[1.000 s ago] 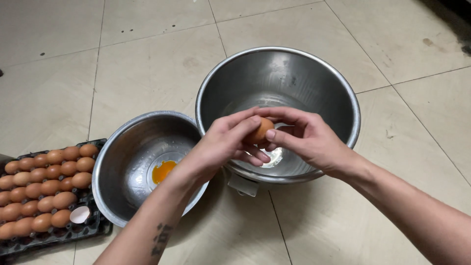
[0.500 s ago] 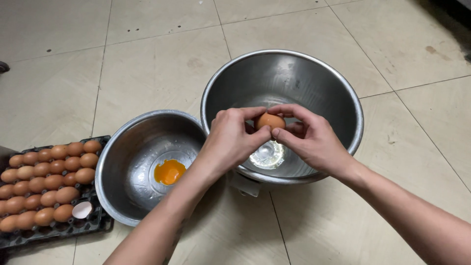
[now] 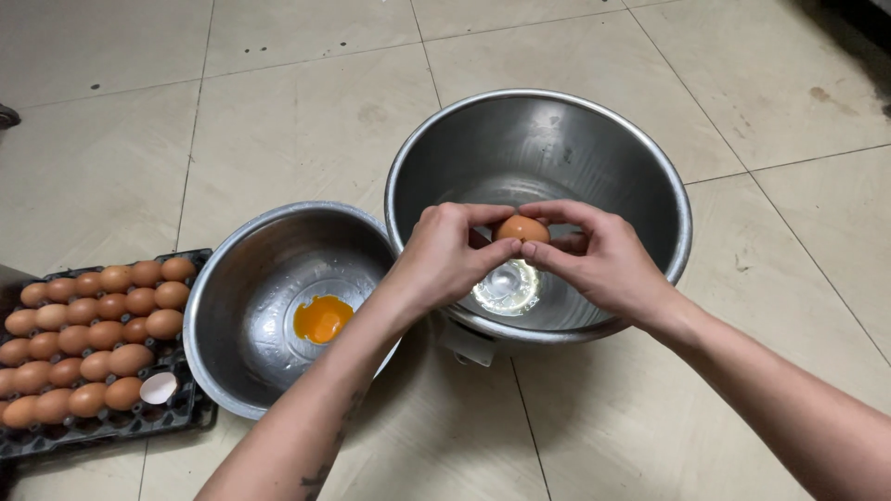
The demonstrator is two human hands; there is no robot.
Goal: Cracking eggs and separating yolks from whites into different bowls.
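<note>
A brown egg (image 3: 521,228) is held between both my hands above the large steel bowl (image 3: 640,158). My left hand (image 3: 447,257) grips its left side with the fingertips, and my right hand (image 3: 599,261) grips its right side. Clear egg white (image 3: 507,288) lies at the bottom of that bowl, straight under the egg. To the left stands a smaller steel bowl (image 3: 241,288) with an orange yolk (image 3: 321,318) in it.
A black tray (image 3: 176,413) at the far left holds several brown eggs (image 3: 88,334) and one empty half shell (image 3: 158,388). Everything stands on a beige tiled floor (image 3: 278,121). A small pale object (image 3: 467,341) lies under the big bowl's front rim.
Both hands have stayed together on the egg over the large bowl, with the thumbs pressing in at its middle. The view has shifted slightly.
</note>
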